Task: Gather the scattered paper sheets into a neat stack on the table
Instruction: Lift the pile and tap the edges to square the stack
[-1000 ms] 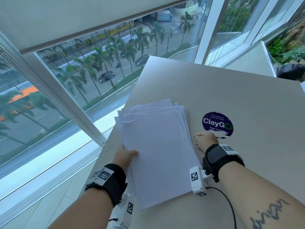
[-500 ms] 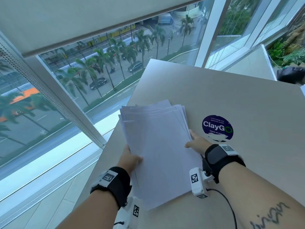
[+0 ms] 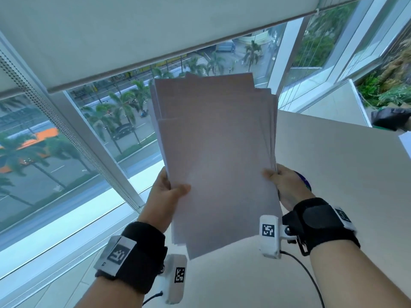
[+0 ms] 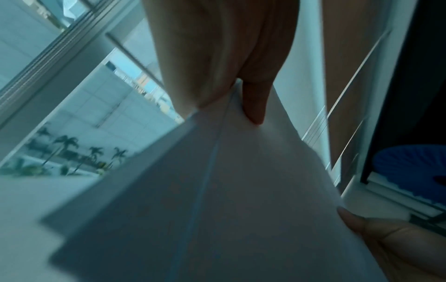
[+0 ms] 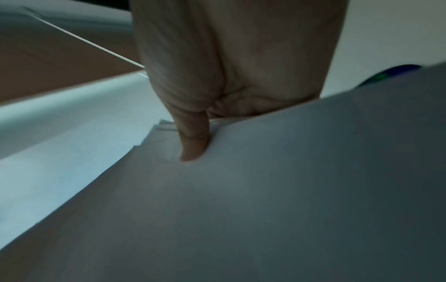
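A pale beige, smooth-topped table stood beside the window. On it lay a round dark blue sticker, mostly hidden, and a white sheet's corner at its right edge.

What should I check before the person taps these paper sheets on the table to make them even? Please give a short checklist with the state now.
1. Left hand grips the left edge of the paper sheets: ok.
2. Right hand grips the right edge: ok.
3. Sheets lifted off the table, held upright: ok.
4. Top edges aligned: not ok, several sheets stick out higher and to the right.
5. Bottom edges aligned: not ok, a step shows at the lower left corner.
6. All sheets gathered: cannot tell, one white edge lies at the table's far right.
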`<state>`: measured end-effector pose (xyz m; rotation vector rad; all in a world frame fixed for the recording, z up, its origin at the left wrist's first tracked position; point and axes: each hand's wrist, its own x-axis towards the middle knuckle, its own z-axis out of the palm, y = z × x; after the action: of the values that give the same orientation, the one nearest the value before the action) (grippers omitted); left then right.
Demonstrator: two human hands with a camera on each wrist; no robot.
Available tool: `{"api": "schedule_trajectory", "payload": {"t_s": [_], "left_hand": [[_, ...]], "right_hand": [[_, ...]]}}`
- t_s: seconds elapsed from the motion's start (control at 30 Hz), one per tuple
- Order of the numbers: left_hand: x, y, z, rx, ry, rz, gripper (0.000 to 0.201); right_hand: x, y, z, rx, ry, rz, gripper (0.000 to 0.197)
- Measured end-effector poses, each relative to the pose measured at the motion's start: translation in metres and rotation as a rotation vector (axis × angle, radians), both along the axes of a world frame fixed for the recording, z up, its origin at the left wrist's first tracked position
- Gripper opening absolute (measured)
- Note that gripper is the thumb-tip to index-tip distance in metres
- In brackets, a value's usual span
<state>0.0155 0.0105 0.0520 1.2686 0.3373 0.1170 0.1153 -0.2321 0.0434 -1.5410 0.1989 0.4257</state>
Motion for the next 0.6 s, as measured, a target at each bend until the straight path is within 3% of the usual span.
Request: {"api": "schedule_trajectory", "payload": {"t_s": [0.07,0.17,0.37,0.5,0.57,0.6], "left_hand": [[0.004,0.002,0.013,0.05,-0.03,0.062,0.039],[0.007,0.002,0.03,0.182,-0.061,0.142,0.029],[0.001,0.008,0.033,0.355,-0.066,0.223,0.025],[-0.005,0.008,0.026,0.332,-0.053,0.224,0.026],[-0.008,0.007,0.025,0.335,-0.051,0.221,0.027],[-0.009,0.008,0.026,0.337,-0.05,0.223,0.026]], "right_hand": [[-0.004,0.005,0.015,-0.01,-0.139,-0.027,0.011],[-0.016,0.015,0.027,-0.025,-0.306,-0.08,0.02],[-0.026,0.024,0.018,0.045,-0.355,-0.111,0.008],[-0.035,0.029,0.013,0.074,-0.331,-0.092,0.034],[-0.039,0.029,0.012,0.11,-0.34,-0.082,0.005],[-0.04,0.029,0.01,0.118,-0.342,-0.083,0.004]]}}
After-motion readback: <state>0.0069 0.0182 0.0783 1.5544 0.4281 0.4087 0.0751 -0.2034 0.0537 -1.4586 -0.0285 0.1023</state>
